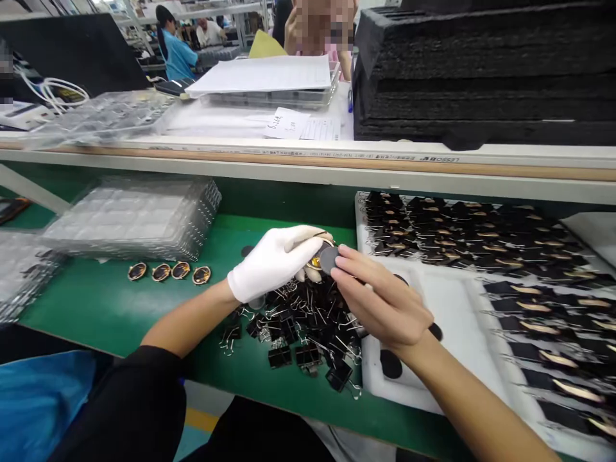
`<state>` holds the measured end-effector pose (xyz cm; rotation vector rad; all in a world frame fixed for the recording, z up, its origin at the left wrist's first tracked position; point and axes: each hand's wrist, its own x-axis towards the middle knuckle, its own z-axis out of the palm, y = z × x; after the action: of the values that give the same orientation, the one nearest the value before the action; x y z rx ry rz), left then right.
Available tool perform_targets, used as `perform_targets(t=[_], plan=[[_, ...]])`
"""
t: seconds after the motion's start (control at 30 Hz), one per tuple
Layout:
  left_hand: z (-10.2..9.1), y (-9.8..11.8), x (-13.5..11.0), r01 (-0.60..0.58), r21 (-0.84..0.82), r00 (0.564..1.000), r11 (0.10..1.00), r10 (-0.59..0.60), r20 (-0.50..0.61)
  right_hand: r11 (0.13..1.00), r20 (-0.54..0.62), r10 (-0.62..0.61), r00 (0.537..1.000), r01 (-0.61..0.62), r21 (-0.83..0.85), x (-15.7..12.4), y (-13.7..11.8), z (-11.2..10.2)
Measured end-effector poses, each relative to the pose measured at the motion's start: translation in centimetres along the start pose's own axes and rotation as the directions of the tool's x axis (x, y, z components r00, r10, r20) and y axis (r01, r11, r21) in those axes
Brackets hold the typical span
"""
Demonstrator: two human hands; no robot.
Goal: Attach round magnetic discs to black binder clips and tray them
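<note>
One white-gloved left hand [276, 262] grips a round gold-rimmed piece [315, 262], gloved probably to keep smudges off. The bare right hand [382, 298] pinches a flat dark disc [329, 260] right up at it (can't tell if they touch), likely bare for better feel. The piece looks shiny yellow-gold inside, partly hidden by the disc. Just below, black binder clips [289, 327] are heaped on the green worktop [115, 308], I guess within reach of both hands. Four similar pieces [181, 270] sit in a row to the left; right side's a white tray [445, 308] with more dark discs [391, 364].
</note>
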<state>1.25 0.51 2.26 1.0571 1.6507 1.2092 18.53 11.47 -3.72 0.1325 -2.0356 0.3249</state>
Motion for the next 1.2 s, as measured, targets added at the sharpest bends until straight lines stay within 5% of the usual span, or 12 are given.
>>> perform_targets(t=[0.17, 0.3, 0.33, 0.4, 0.5, 0.63, 0.7, 0.8, 0.87, 0.93, 1.07, 1.2], plan=[[-0.6, -0.4, 0.4, 0.013, 0.004, 0.981, 1.000, -0.013, 0.193, 1.000, 0.198, -0.008, 0.980, 0.003, 0.025, -1.1, 0.7, -0.2], [-0.7, -0.9, 0.7, -0.091, 0.086, 0.967, 0.992, 0.067, 0.247, 0.923, 0.140, 0.280, 0.950, -0.307, 0.233, -0.7, -0.3, 0.0], [-0.6, -1.1, 0.7, -0.103, 0.107, 0.968, 0.989, 0.074, 0.241, 0.862, 0.079, 0.405, 0.911, -0.409, 0.299, -0.5, -0.6, -0.1], [-0.4, -1.3, 0.7, -0.101, 0.119, 0.973, 0.988, 0.074, 0.217, 0.664, 0.057, 0.666, 0.743, -0.627, 0.408, 0.1, -1.1, -0.2], [0.1, -1.5, 0.5, -0.058, 0.117, 0.967, 0.991, 0.027, 0.254, 0.244, 0.392, 0.807, 0.442, -0.853, 0.461, 0.5, -1.1, -0.5], [-0.2, -1.1, 0.2, -0.126, 0.335, 0.953, 0.934, 0.020, 0.303, -0.029, 0.573, 0.765, 0.294, -0.873, 0.487, 0.2, -0.2, -0.9], [-0.5, -1.2, 0.1, -0.176, 0.613, 0.970, 0.770, 0.030, 0.241, -0.092, 0.544, 0.804, 0.238, -0.855, 0.511, 0.1, 0.1, -1.1], [-0.5, -2.4, -0.1, -0.120, 0.907, 0.989, 0.405, -0.027, 0.143, -0.122, 0.459, 0.867, 0.192, -0.812, 0.571, 0.2, 0.3, -1.4], [-0.2, -3.5, -0.1, -0.115, 0.942, 0.982, 0.316, -0.108, 0.156, -0.123, 0.430, 0.885, 0.181, -0.799, 0.589, 0.5, 0.6, -1.6], [0.0, -4.2, 0.1, -0.140, 0.923, 0.968, 0.358, -0.149, 0.204, -0.131, 0.430, 0.887, 0.168, -0.802, 0.583, 0.6, 0.8, -1.6], [-0.5, -3.7, 0.9, -0.160, 0.792, 0.958, 0.589, -0.102, 0.269, -0.168, 0.478, 0.860, 0.177, -0.787, 0.593, 0.7, 1.2, -1.9], [-1.2, -1.9, 1.5, -0.166, 0.574, 0.967, 0.802, 0.017, 0.255, -0.282, 0.662, 0.723, 0.198, -0.791, 0.544, 0.7, 1.1, -2.0]])
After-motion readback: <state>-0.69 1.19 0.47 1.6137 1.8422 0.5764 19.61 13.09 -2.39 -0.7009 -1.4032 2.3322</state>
